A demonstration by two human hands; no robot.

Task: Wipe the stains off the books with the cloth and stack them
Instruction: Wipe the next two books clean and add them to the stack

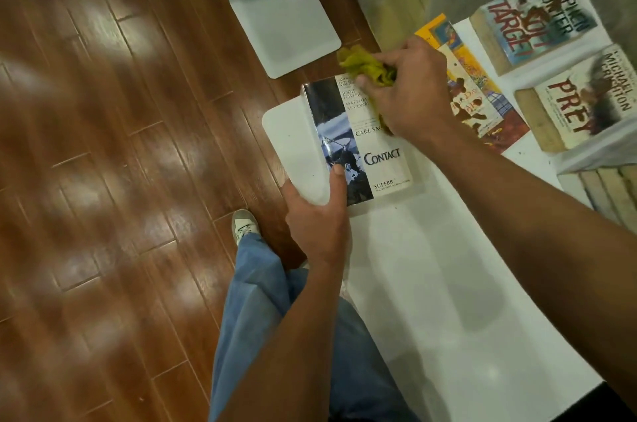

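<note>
The paperback "Contact" (365,152) lies face up at the near left corner of the white table (431,283). My left hand (317,218) grips its lower left edge, thumb on the cover. My right hand (410,87) holds a crumpled yellow-green cloth (365,64) pressed on the book's upper part. Just right of it lies a colourful book (482,100), partly hidden by my right hand. Further right lie "Soft Target" (531,21) and "Prey" (582,100).
Several books stand on edge at the table's right side (610,194). A white stand base (286,25) sits on the wooden floor beyond the table corner. My leg and shoe (244,225) are below the table's left edge.
</note>
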